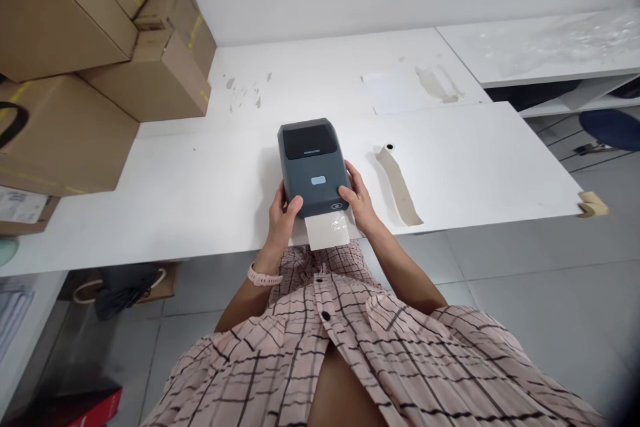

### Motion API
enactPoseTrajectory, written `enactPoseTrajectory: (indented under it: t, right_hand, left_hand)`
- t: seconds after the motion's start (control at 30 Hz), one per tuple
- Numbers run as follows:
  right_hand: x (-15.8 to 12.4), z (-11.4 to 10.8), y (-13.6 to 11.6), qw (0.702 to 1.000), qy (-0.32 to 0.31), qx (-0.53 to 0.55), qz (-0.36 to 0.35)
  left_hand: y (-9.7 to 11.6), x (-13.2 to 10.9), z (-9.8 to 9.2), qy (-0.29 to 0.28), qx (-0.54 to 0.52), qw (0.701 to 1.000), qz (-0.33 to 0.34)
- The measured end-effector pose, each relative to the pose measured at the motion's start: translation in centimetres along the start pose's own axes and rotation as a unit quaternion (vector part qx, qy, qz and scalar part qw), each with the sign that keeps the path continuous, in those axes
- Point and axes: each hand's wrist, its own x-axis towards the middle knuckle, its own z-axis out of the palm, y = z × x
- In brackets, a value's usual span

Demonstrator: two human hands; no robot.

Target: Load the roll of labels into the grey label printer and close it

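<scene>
"What containers are on your feed?"

"Brown cardboard boxes with yellow tape (145, 77), piled on the left of a smooth white counter (225, 187). I can't see inside any of them. Below, at the near left, an open white shelf (40, 327) holds a stack of flat things, too blurred for me to name."

"Count things for me."

"At least five boxes, the pile being cut off by my view. One blocky blue-grey label printer with a black window (304, 190), at the middle of the counter's near edge. One small white roll with a dark core (389, 147), to the printer's right. Two hands."

"How are those placed?"

"Both hold the printer: the left hand (281, 219) grips its left side, the right hand (361, 200) its right, thumbs on the near corners. I can't tell whether it rests or is slightly lifted."

"Materials and shapes?"

"The printer looks like matte plastic, with rounded edges and a pale blue oblong button (319, 180). A white rectangular label strip with a shiny patch (325, 233) sticks out of its near end. From the roll, a long, curling, greyish-beige paper strip (401, 190) trails nearward."
</scene>
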Motion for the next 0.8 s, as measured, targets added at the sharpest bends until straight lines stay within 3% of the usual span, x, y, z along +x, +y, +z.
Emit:
enactPoseTrajectory:
  t: [0.07,0.2,0.23,0.33,0.4,0.5,0.6,0.67,0.8]
  right_hand:
    - [0.0,0.2,0.1,1.000,0.009,0.010,0.004]
    - [-0.1,0.6,0.1,1.000,0.020,0.016,0.009]
    - [-0.1,0.7,0.2,1.000,0.024,0.014,0.009]
    - [0.1,0.7,0.5,1.000,0.029,0.003,0.000]
    - [0.2,0.7,0.7,1.000,0.021,-0.005,-0.002]
    - [-0.1,0.7,-0.1,1.000,0.022,-0.020,-0.007]
    - [-0.9,0.6,-2.3,0.988,0.073,-0.103,-0.087]
    - [-1.3,0.6,-4.1,0.961,0.079,-0.199,-0.177]
    - [-1.3,1.1,-6.2,0.900,-0.002,-0.339,-0.275]
  left_hand:
    - [-0.3,-1.3,0.2,0.033,0.021,0.999,-0.015]
    - [-1.3,-5.5,0.9,0.176,0.082,0.980,-0.043]
    - [-1.5,-6.2,1.1,0.148,0.074,0.984,-0.069]
    - [-1.4,-7.0,1.7,-0.018,0.012,0.987,-0.160]
    - [-0.8,-6.6,2.0,-0.068,-0.029,0.980,-0.186]
    - [-0.2,-5.8,2.1,-0.067,-0.044,0.980,-0.179]
    - [-0.5,-5.7,1.5,-0.087,-0.012,0.980,-0.176]
    - [-1.0,-5.8,0.7,-0.109,0.017,0.980,-0.168]
    - [-1.4,-5.5,-1.6,-0.089,0.064,0.986,-0.124]
